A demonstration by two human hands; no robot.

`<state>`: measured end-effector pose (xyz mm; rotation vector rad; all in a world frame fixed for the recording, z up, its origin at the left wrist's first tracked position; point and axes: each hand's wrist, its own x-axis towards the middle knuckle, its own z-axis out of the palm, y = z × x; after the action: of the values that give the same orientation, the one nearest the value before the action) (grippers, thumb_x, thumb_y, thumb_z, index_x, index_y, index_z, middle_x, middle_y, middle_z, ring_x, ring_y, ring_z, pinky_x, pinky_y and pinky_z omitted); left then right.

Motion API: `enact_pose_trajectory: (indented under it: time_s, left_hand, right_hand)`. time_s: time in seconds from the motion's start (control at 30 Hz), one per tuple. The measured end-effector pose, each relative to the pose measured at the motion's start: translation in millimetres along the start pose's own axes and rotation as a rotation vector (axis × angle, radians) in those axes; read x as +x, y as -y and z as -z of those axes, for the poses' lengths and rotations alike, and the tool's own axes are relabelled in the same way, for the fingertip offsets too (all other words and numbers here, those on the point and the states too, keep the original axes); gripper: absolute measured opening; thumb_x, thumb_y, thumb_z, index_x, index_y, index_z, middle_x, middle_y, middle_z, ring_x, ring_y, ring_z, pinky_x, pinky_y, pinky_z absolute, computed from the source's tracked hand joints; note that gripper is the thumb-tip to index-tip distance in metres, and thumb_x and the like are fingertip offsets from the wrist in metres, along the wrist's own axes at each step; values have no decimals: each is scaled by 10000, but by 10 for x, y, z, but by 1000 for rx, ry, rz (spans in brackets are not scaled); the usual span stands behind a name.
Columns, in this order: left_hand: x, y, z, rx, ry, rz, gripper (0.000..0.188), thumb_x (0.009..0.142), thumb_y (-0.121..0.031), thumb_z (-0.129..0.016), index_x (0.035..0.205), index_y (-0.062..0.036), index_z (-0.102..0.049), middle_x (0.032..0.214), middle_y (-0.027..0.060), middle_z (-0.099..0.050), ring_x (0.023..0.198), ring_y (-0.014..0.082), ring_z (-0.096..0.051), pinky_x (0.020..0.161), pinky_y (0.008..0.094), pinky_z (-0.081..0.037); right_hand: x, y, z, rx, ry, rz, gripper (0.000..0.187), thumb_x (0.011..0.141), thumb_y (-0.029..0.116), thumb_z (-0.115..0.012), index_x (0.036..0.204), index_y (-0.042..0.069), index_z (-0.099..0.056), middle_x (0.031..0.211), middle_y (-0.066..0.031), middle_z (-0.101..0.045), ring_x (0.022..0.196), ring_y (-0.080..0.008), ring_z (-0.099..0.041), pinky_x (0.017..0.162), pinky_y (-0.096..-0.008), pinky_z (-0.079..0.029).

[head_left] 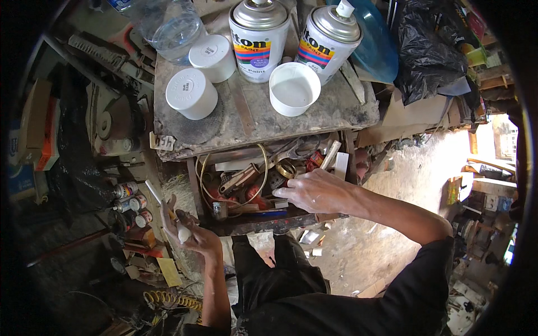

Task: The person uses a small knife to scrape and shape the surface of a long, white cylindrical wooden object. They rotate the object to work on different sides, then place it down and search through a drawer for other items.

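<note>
At the lower left, my left hand (193,231) is closed around a thin white stick (153,191) that sticks up past the fingers. A small whitish rounded piece (184,234) also shows at this hand. My right hand (315,191) reaches over the pulled-out wooden drawer (246,225), its visible fingers stretched leftward, with no held thing showing. Beside those fingers lies a brass-coloured ring (286,168). Within the drawer are a yellowish cord loop (265,171), white strips (341,166), a small glass jar (219,210), a blue pen-like stick (273,213) and mixed clutter.
Above the drawer, the worn bench top (246,120) carries two spray paint cans (259,47), two upturned white caps (191,96), an open white cap (294,89) and a clear plastic bottle (174,31). More cans (137,203) stand at left. A black plastic bag (427,53) hangs at right.
</note>
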<state>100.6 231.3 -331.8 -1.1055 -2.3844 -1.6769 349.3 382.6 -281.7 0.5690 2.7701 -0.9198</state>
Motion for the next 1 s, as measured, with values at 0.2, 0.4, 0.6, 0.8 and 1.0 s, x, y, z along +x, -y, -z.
enact_pose_trajectory:
  time_s: [0.2,0.4,0.6,0.8,1.0]
  left_hand:
    - [-21,10,-6,-97,-12,31,505,1030,-275,-379,1426,39,-358,1254,156,-581,679,83,-411,589,232,-350]
    - [52,-87,-35,-40,5,-110,496,1047,-308,-357,1404,34,-397,1241,147,-587,670,72,-421,595,225,-353]
    - [20,-85,-13,-134,-12,13,486,1049,-293,-367,1405,38,-390,1232,150,-589,679,67,-437,610,226,-372]
    - [18,-54,12,47,13,-67,464,1048,-267,-363,1398,36,-396,1244,154,-578,786,111,-498,673,248,-412]
    - [-66,67,57,-3,18,-68,360,1025,-85,-400,1357,42,-457,1318,158,-532,1060,222,-581,812,299,-487]
  right_hand:
    - [-117,-4,302,35,144,-183,241,861,121,-603,1080,48,-674,803,-141,-650,788,-312,-683,686,-458,-545]
    - [23,7,189,-428,-205,172,229,904,125,-593,1113,38,-631,1180,-189,-604,1064,-258,-613,865,-368,-540]
    - [-83,96,33,208,-269,-10,253,865,-12,-577,1116,8,-579,1119,-161,-621,983,-282,-652,850,-387,-561]
    - [-393,112,240,263,-594,-467,284,872,5,-552,1154,-27,-552,1088,-202,-600,887,-295,-613,763,-442,-505]
    - [-192,155,-16,-174,-640,-507,407,876,140,-628,1240,-24,-546,1065,-172,-538,981,-296,-516,820,-424,-408]
